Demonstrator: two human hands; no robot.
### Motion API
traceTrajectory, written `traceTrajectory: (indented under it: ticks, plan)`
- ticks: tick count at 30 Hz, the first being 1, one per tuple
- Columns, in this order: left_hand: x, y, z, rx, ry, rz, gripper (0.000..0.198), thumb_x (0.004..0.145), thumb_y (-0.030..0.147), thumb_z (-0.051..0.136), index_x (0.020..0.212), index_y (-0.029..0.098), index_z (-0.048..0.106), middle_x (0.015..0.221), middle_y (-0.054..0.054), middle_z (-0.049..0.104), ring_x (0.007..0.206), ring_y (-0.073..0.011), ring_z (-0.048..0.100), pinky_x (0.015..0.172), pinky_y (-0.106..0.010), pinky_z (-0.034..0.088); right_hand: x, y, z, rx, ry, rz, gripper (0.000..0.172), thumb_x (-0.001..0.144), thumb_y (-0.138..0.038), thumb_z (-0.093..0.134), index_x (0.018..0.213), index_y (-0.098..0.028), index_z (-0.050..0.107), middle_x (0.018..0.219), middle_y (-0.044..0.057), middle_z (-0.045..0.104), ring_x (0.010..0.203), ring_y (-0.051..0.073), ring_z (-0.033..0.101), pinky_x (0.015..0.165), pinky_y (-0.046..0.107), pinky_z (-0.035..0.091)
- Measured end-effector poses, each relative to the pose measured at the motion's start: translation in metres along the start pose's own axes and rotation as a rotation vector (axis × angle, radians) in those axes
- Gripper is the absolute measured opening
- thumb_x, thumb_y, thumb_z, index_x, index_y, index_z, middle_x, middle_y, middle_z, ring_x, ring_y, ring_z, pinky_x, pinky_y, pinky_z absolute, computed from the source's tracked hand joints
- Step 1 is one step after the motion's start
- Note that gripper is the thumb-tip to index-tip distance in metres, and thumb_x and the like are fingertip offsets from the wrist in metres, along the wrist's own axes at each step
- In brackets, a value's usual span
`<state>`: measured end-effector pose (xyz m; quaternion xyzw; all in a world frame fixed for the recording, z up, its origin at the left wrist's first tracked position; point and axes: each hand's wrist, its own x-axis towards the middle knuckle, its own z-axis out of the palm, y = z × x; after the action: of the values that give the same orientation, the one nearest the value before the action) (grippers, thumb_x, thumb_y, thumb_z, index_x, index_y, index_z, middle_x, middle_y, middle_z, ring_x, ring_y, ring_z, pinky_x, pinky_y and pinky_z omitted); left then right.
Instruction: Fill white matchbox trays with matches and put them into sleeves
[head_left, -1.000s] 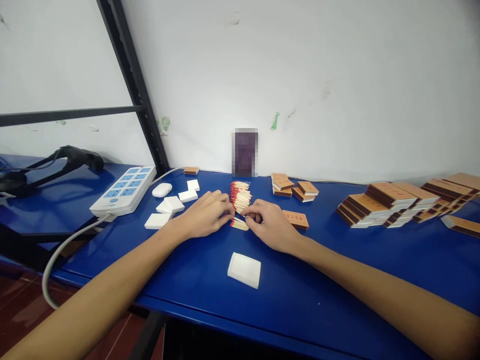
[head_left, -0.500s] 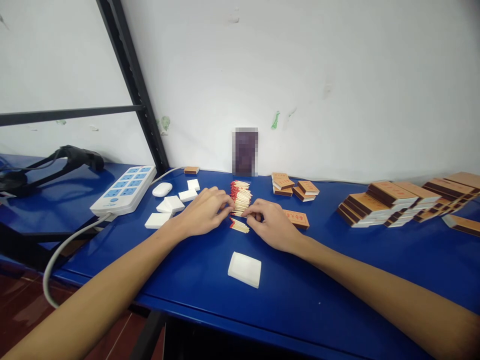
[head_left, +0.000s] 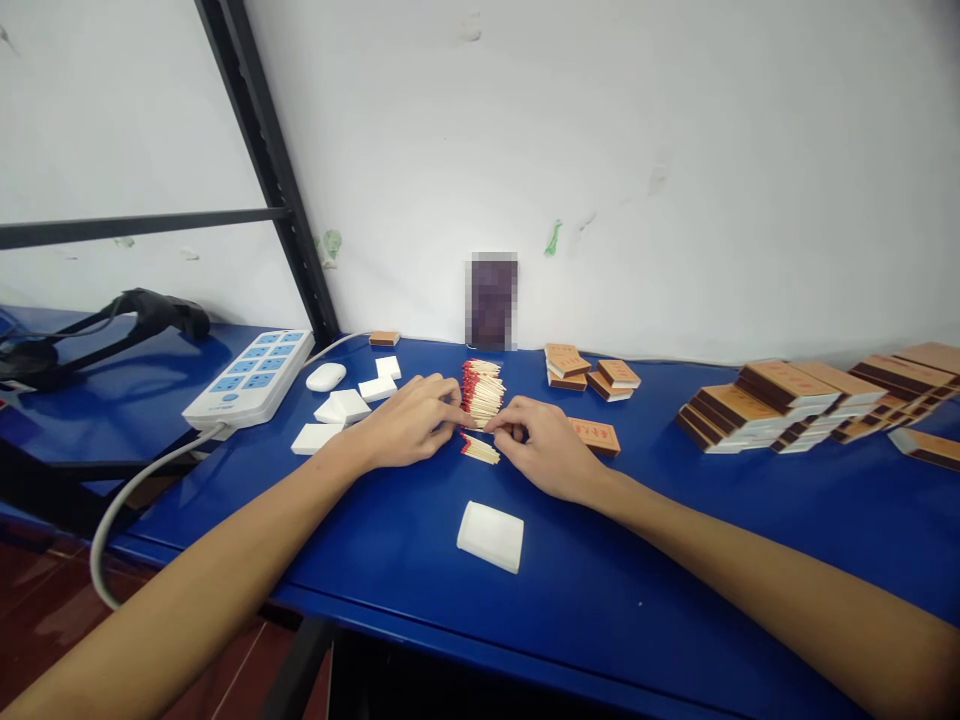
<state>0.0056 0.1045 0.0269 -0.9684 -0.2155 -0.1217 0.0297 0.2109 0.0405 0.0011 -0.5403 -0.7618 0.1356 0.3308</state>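
The matches (head_left: 486, 393) lie piled mid-frame, red heads toward frame left, with a smaller bunch (head_left: 480, 449) just below. They should be very light, stiff but easily snapped, and apt to roll; pinching several at mid-stick, off the heads, looks safest. The left hand (head_left: 418, 420) has its index fingertip at the pile's lower edge; the right hand (head_left: 546, 448) is curled, thumb near index, by the plain ends. Whether either pinches a match, I cannot tell. A white tray (head_left: 491, 538) lies below centre, white pieces (head_left: 341, 408) left of centre, an orange box (head_left: 598, 436) beside the right hand, stacked boxes (head_left: 780, 400) at frame right.
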Motion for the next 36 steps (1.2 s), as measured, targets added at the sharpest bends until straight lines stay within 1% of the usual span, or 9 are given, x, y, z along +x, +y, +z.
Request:
traceTrajectory:
  ticks: [8,16,22,25,32,36]
  plan:
    - [0.0,-0.002,-0.002,0.056,-0.017,-0.026,0.035,0.09,0.014,0.043,0.109,0.027,0.07,0.097,-0.005,0.055,0.086,-0.019,0.048,0.075,-0.033,0.033,0.0,0.0,0.001,-0.006,0.0,-0.008,0.023,0.08,-0.011,0.052,0.084,-0.017,0.074,0.075,0.002,0.059,0.063,0.011,0.052,0.064,0.026,0.04]
    - [0.0,-0.002,0.0,0.005,-0.029,-0.021,0.035,0.089,0.015,0.043,0.107,0.026,0.071,0.095,-0.004,0.055,0.084,-0.0175,0.048,0.078,-0.033,0.034,0.0,0.0,0.0,-0.011,0.014,-0.012,0.023,0.08,-0.011,0.052,0.081,-0.017,0.074,0.074,0.002,0.058,0.062,0.011,0.052,0.063,0.026,0.041]
    - [0.001,0.002,-0.003,0.014,-0.037,-0.014,0.032,0.086,0.013,0.045,0.099,0.023,0.072,0.093,-0.004,0.056,0.084,-0.0178,0.048,0.078,-0.033,0.035,0.0,0.0,0.002,-0.041,0.038,-0.02,0.023,0.079,-0.011,0.053,0.088,-0.017,0.073,0.07,0.0,0.055,0.062,0.011,0.05,0.063,0.026,0.04]
    - [0.002,0.003,-0.004,0.018,-0.042,-0.01,0.03,0.085,0.014,0.046,0.097,0.023,0.072,0.093,-0.004,0.056,0.085,-0.0179,0.048,0.079,-0.033,0.035,0.0,0.0,0.003,-0.038,0.032,-0.021,0.023,0.079,-0.011,0.053,0.089,-0.016,0.073,0.071,0.001,0.055,0.062,0.011,0.05,0.063,0.026,0.04]
    - [0.001,0.005,-0.002,-0.018,-0.033,-0.033,0.027,0.085,0.018,0.047,0.096,0.021,0.071,0.093,-0.005,0.057,0.085,-0.0183,0.049,0.079,-0.033,0.037,0.0,0.0,0.003,-0.03,0.02,-0.028,0.022,0.079,-0.012,0.053,0.083,-0.017,0.074,0.072,0.001,0.057,0.063,0.011,0.051,0.064,0.026,0.04]
    - [-0.001,0.008,-0.004,-0.065,-0.036,-0.048,0.023,0.083,0.024,0.052,0.096,0.02,0.071,0.094,-0.004,0.057,0.087,-0.0186,0.05,0.082,-0.034,0.038,0.0,0.001,0.002,0.001,0.005,-0.042,0.02,0.079,-0.013,0.053,0.08,-0.017,0.072,0.072,0.001,0.059,0.064,0.011,0.051,0.064,0.026,0.039]
